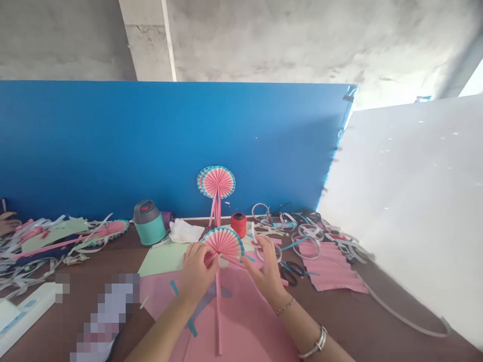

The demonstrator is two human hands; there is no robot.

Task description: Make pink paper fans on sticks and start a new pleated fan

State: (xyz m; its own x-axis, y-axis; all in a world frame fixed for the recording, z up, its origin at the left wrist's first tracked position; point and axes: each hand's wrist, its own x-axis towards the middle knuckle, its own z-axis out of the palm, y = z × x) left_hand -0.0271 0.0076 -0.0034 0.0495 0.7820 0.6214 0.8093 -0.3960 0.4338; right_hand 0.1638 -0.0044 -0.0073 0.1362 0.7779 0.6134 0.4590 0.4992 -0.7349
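A pleated pink paper fan [226,240] with a blue and cream edge stands in front of me, half spread, its long pink paper stick [218,317] pointing down. My left hand [199,266] pinches the fan's left side near its centre. My right hand [267,269] is at the fan's right edge with thumb and fingers apart; its thumb tip appears to touch the folds. A white strip [253,230] rises by the right fingertips, and I cannot tell whether they touch it. Pink paper sheets [249,317] lie under both hands, with a blue strip [192,328] on top.
Finished-looking round fans [217,182] stand against the blue partition [113,136]. Behind my hands are a red thread spool [238,224] and a teal-grey container [150,223]. Scissors [290,274], tape rolls [306,241] and pleated pink paper [334,266] lie right. Another person's hand [8,223] shows far left.
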